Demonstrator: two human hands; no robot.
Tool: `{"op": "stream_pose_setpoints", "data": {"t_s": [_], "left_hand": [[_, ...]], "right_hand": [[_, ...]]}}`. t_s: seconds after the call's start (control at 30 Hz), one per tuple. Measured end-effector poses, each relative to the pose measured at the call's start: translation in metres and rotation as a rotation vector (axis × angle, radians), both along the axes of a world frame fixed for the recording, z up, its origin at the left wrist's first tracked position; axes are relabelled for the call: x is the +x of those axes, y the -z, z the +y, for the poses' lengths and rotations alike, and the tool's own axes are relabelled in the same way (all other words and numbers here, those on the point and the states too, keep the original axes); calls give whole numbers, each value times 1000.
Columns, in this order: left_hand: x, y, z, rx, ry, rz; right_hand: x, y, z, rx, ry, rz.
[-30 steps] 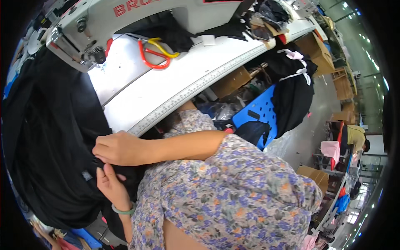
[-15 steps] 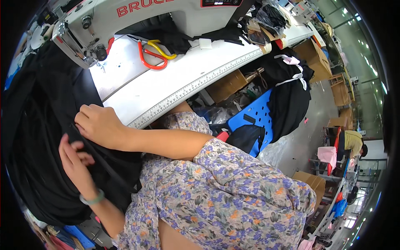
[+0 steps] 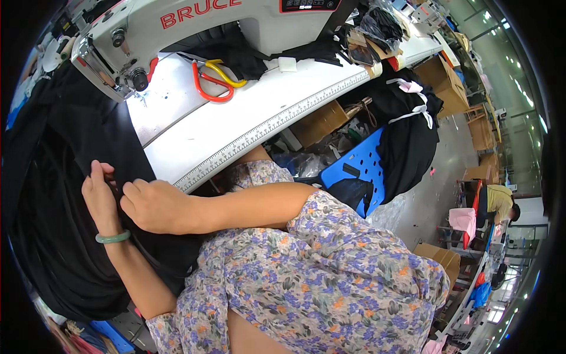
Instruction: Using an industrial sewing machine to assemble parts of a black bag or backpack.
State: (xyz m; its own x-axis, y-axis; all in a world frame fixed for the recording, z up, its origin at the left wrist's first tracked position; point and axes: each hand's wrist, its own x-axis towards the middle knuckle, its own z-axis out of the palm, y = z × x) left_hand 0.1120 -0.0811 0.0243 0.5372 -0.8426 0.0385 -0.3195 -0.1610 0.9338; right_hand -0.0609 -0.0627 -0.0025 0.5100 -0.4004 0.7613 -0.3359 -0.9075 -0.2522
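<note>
A large heap of black fabric hangs over the left end of the sewing table and down beside my lap. My right hand is closed on this fabric near the table's front corner, knuckles up. Just left of it, my left hand, with a green bangle at the wrist, pinches the same fabric, fingers pointing away from me. The two hands are close together; folds hide part of their fingertips. Above them stands a white sewing machine, its needle area beyond the fabric's far part.
Scissors with red and yellow handles lie on the white tabletop, near black scraps. A ruler strip runs along the front edge. To the right are a blue plastic seat with black garments and cardboard boxes. A person sits far right.
My left hand has moved up and away from me along the fabric, its fingers now drawn together. My right hand has shifted slightly right and nearer to me.
</note>
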Motion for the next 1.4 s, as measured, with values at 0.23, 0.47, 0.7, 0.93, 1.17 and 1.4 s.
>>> {"op": "stream_pose_setpoints", "data": {"t_s": [0.23,0.47,0.7,0.93,1.17,1.4], "left_hand": [[38,-17,-20,-70,-130,270],[-38,-13,64,-158,-19,-472],[-55,7,134,39,-45,-263],[-52,14,141,-175,-60,-541],[-42,15,141,5,-69,7],[-48,12,137,-177,-74,396]], "right_hand": [[-15,21,50,113,-254,64],[-12,23,39,117,-316,-4],[-39,24,1,67,-154,206],[-214,11,-153,352,1096,10],[-272,25,-189,355,1153,313],[-283,16,-197,524,1051,163]]}}
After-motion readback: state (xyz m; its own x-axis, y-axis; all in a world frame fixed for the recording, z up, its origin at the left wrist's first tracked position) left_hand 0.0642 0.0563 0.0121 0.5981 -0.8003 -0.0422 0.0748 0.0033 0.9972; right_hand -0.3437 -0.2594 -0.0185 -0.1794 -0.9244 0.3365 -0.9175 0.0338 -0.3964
